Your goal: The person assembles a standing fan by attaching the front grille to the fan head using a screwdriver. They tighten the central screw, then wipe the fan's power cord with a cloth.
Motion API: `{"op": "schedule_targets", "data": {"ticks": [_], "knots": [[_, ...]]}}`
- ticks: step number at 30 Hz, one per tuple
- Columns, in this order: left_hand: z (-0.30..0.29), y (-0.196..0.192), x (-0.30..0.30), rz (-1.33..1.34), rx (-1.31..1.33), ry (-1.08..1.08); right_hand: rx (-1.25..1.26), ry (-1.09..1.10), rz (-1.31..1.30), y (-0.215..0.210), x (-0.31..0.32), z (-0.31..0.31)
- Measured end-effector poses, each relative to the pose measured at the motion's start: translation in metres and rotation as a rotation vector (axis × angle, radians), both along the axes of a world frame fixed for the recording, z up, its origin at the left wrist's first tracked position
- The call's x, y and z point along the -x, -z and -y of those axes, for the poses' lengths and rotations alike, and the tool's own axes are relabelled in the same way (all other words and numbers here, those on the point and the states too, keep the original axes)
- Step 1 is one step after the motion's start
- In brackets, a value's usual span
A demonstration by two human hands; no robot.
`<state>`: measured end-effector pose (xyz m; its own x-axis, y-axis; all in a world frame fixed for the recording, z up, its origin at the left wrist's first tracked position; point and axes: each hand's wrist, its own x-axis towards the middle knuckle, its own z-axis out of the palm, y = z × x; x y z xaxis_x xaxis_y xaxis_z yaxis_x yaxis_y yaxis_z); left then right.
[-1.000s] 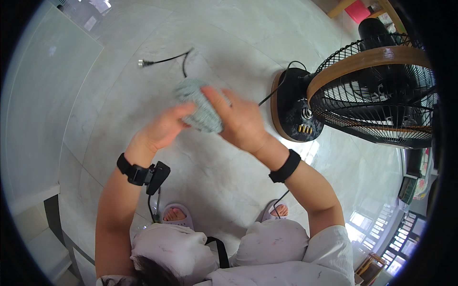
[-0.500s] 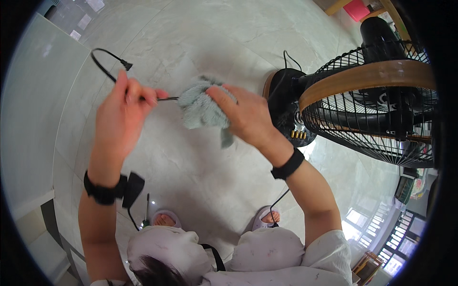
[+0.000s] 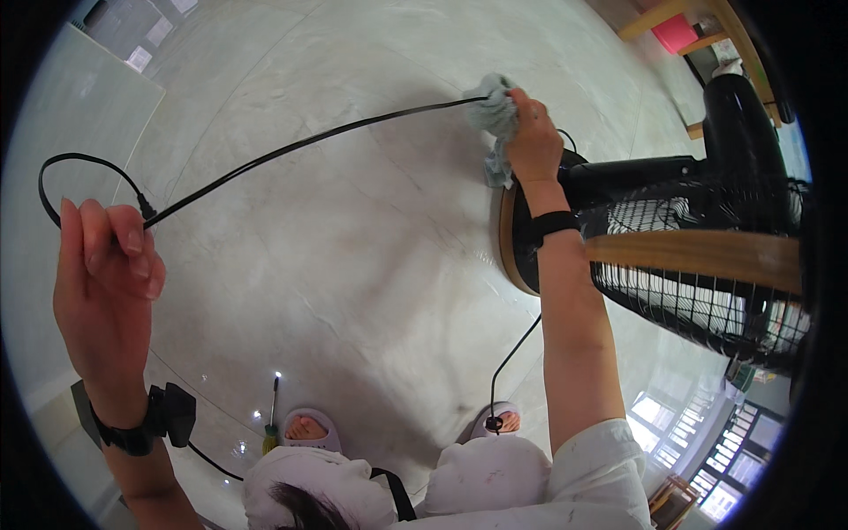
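Black power cord (image 3: 291, 152) runs taut across the middle of the view, stretched above the pale marble floor (image 3: 353, 291) between our two hands. Our left hand (image 3: 104, 283) is raised at the left side, its fingers curled together and pinching the cord near its plug end, where the cord loops back in a small arc (image 3: 66, 163) above the knuckles; a black wrist strap (image 3: 132, 424) with a small black block on it sits on that forearm. Our right hand (image 3: 534, 141) is out at the far end of the line, closed around a crumpled grey-green cloth (image 3: 495, 110) that wraps the cord, so the cord disappears into the cloth; a tail of the cloth hangs down just beside the wrist. A black band (image 3: 555, 223) circles the right wrist. Just right of that arm stands a black fan (image 3: 698, 256) with a wire cage and a wood-coloured rim, its round base (image 3: 521, 238) resting on the floor under our forearm. Another stretch of black cord (image 3: 508, 371) drops from the base toward our right foot. Both feet wear pale slippers (image 3: 305, 428), and between the left slipper and the left forearm a small brush with a yellow and green handle (image 3: 272, 415) lies on the floor. We cannot tell whether the plug itself is inside the left fist.
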<state>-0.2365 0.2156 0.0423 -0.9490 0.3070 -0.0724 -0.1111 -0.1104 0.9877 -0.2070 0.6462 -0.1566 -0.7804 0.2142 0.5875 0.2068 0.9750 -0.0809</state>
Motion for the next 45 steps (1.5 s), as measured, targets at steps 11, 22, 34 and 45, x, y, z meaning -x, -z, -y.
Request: {"op": "schedule_targets", "data": {"ticks": [11, 22, 34, 45], "knots": [[0.029, -0.028, -0.021, -0.189, -0.024, -0.056, 0.228, 0.35, -0.094, 0.029, -0.012, -0.041], [0.021, -0.026, -0.009, 0.084, -0.172, -0.157, 0.333, 0.496, 0.09, 0.027, -0.017, -0.049], [0.068, 0.022, 0.008, 0.306, -0.221, -0.157, 0.535, -0.786, -0.136, -0.063, 0.024, 0.263], [0.131, 0.058, -0.04, 0.348, -0.133, -0.189, 0.809, -0.973, 0.433, -0.123, -0.017, 0.305]]}}
